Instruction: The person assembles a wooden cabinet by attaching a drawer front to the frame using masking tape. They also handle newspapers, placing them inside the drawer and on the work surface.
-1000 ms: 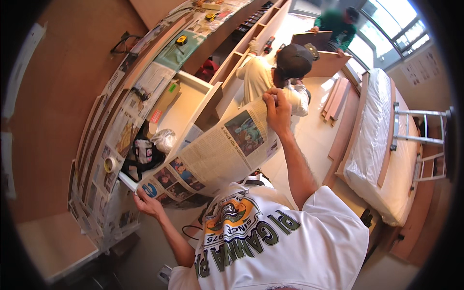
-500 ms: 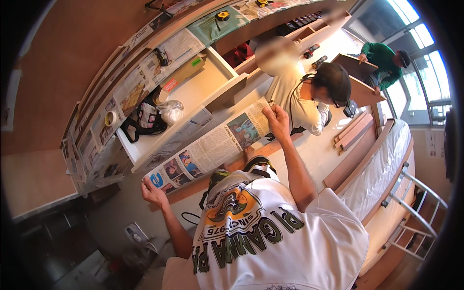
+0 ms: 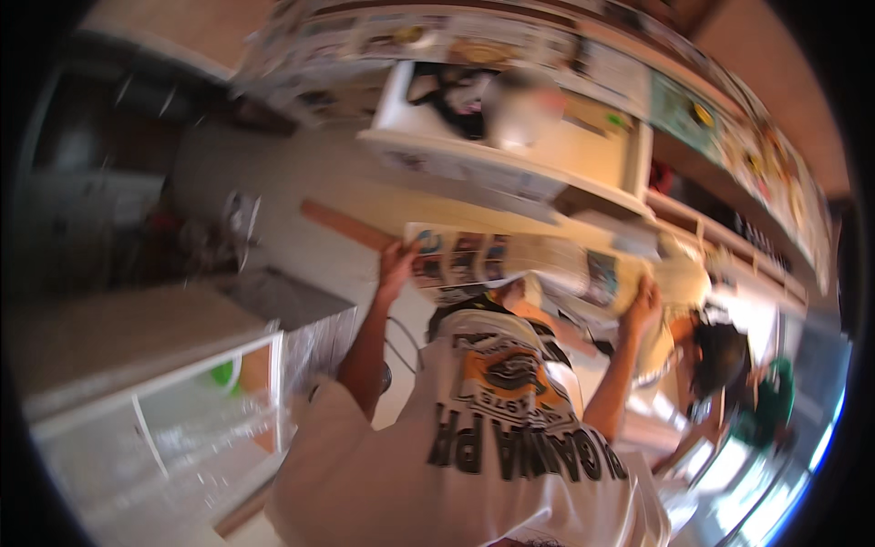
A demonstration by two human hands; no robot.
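A long folded strip of newspaper stretches across in front of me, printed with text and colour pictures. My left hand grips its left end, fingers closed on the edge. At the opposite end, my right hand pinches the paper in the same way. The strip is held up above the floor and hangs slightly slack in the middle. Beyond it stands an open drawer with a black bag inside. Motion blur softens fine detail.
Newspaper covers the long counter, where a yellow tape measure lies. A wooden plank rests on the floor. One co-worker bends at the right, and another in a green top is farther off. A plastic-wrapped cabinet stands at lower left.
My view has swung left, so the drawer and co-workers appear farther right and the wrapped cabinet has come into sight. Both hands keep hold of the newspaper, which now lies more level.
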